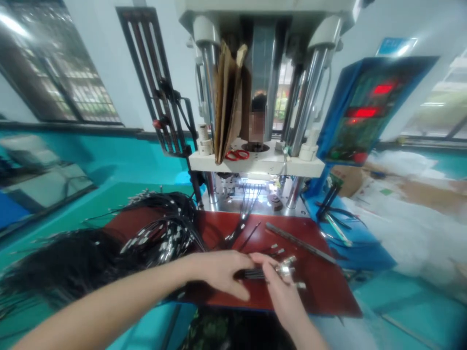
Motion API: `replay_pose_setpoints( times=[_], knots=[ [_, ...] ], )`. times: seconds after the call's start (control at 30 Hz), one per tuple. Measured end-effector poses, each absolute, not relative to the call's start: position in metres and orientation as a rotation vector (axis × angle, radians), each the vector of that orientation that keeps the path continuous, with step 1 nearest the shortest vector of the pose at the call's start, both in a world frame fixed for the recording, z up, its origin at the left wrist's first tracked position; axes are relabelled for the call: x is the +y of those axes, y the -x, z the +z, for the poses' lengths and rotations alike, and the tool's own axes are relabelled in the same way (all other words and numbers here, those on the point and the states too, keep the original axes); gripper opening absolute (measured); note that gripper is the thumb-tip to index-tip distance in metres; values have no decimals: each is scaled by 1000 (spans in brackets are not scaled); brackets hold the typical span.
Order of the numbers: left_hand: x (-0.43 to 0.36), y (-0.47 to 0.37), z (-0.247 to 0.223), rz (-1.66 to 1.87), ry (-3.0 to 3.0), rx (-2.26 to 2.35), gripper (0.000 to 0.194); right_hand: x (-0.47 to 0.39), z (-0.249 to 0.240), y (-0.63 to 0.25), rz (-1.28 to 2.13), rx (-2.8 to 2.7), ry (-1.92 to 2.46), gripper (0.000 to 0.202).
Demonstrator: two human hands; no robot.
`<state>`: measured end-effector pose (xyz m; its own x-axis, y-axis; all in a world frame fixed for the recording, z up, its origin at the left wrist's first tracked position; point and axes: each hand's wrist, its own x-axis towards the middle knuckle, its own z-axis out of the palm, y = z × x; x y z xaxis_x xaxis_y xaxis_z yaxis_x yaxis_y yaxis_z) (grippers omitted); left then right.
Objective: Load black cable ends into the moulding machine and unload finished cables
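Note:
Over the front of the dark red board (310, 301), both my hands are at a small bundle of black cables (254, 274). My left hand (221, 270) curves over the bundle from the left, its thumb stretched out low and its fingertips partly hidden. My right hand (282, 294) closes round the bundle's right end, where shiny metal connectors (286, 270) stick out past the fingers. A few thin cables with light tips (242, 224) run from the press bed down to the board behind my hands.
A heap of black cables (168, 238) covers the board's left side. A long dark bar (299, 241) lies on the right. Behind stands a press (255, 163) with red-handled scissors (237, 155) and cardboard (228, 97). A blue control box (365, 112) is at right, with white bags (408, 233) nearby.

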<state>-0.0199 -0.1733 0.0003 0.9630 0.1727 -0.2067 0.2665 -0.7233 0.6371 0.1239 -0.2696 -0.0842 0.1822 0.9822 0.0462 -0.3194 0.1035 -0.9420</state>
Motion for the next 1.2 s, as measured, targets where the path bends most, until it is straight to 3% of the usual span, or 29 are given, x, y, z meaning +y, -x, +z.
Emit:
replay_pose_setpoints(
  times=[0.13, 0.27, 0.37, 0.57, 0.9, 1.2],
  knots=[
    [-165, -19, -18, -201, -1826, 387, 28, -261, -88, -140, 1288, -685, 862, 36],
    [-156, -39, -36, -196, -1792, 594, 18, -256, -77, -177, 1157, -575, 718, 39],
    [-153, -49, -42, -205, -1803, 633, 15, -250, -67, -197, 1043, -715, 906, 35],
    [-157, -77, -47, -188, -1756, 559, 13, -241, -54, -196, 1082, -963, 1297, 34],
    [-161, -92, -70, -50, -1521, 478, 18, -238, -61, -200, 1069, -940, 1323, 33],
    [-159, -93, -64, 8, -1758, 476, 26, -232, -61, -206, 1057, -984, 1353, 38]
  ],
)
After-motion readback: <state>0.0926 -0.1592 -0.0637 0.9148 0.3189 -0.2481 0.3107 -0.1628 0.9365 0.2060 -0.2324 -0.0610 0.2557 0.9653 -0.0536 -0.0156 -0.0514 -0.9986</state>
